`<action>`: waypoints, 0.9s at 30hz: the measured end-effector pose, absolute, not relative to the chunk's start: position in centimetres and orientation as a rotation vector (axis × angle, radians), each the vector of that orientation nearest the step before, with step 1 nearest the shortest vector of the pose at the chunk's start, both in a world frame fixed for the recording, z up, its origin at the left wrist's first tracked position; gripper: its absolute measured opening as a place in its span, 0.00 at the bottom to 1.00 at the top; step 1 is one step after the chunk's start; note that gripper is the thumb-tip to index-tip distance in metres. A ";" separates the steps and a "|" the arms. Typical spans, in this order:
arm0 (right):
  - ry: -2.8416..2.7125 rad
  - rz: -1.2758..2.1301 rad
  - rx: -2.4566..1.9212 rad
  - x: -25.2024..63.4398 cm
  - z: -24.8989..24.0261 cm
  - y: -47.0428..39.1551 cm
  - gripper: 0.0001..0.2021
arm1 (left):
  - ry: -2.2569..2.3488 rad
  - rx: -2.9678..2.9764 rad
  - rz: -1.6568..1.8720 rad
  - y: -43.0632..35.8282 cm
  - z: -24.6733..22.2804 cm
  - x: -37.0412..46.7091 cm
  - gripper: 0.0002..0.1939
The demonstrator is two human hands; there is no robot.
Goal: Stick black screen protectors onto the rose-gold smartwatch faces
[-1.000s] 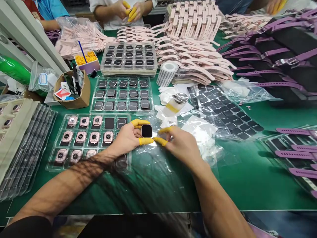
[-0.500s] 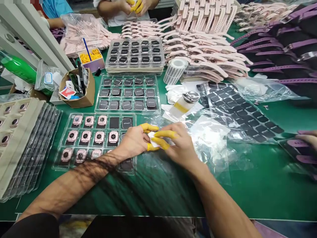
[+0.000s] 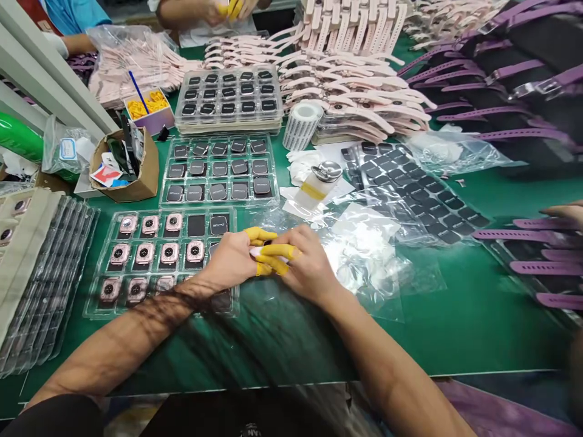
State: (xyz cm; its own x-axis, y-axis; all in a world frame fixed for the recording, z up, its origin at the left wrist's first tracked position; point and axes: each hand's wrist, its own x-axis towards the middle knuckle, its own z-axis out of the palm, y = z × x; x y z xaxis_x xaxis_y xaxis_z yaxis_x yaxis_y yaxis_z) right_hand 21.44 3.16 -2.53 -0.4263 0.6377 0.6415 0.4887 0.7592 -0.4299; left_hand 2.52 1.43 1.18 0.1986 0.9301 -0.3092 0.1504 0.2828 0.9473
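Note:
My left hand [image 3: 232, 258], with yellow finger cots, is closed on a small pinkish watch case [image 3: 256, 250], mostly covered by fingers. Pressed against it from the right, my right hand [image 3: 310, 264] pinches a white cloth [image 3: 283, 260] under its yellow-tipped fingers. Just left of both hands lies a clear tray [image 3: 235, 226] holding several pink watch cases [image 3: 169, 253] with their sensor backs up. One slot in its top row shows only a black bottom, and my left forearm hides part of the lowest row.
Behind stands another tray [image 3: 279, 182] of black squares. A pump bottle [image 3: 316, 188], a label roll [image 3: 303, 126], plastic film [image 3: 364, 243] and black sticker sheets [image 3: 419, 188] lie to the right. Stacked trays [image 3: 50, 267] stand left. Another person's hand [image 3: 567, 211] is near purple straps.
The view has shifted, so the table items appear further left. My hands stay together; the white cloth between them shows less. At right, a tray with purple straps has come further into view.

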 end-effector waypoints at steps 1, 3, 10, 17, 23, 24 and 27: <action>-2.105 0.232 -0.848 21.4 -2.6 3.4 0.06 | 1.247 1.170 0.769 1.4 1.2 2.5 0.25; -2.031 0.197 -0.973 21.7 -2.8 4.4 0.07 | 1.228 1.101 0.795 1.5 1.4 2.5 0.27; -2.100 0.178 -1.301 25.1 -3.1 2.9 0.21 | 1.249 0.999 1.094 2.0 1.4 2.0 0.38; -2.402 0.184 -1.500 23.1 -4.2 -5.0 0.29 | 1.264 1.029 1.139 2.3 1.2 1.5 0.40; -2.360 -0.028 -1.426 23.6 -1.4 1.4 0.17 | 1.267 1.080 1.126 2.0 2.1 1.7 0.35; -2.367 -0.032 -1.361 25.0 -0.5 2.9 0.18 | 1.282 1.073 1.130 2.0 2.1 1.6 0.34; -1.972 -0.103 -1.659 31.9 2.3 7.1 0.16 | 1.294 1.032 1.137 2.1 1.9 1.5 0.34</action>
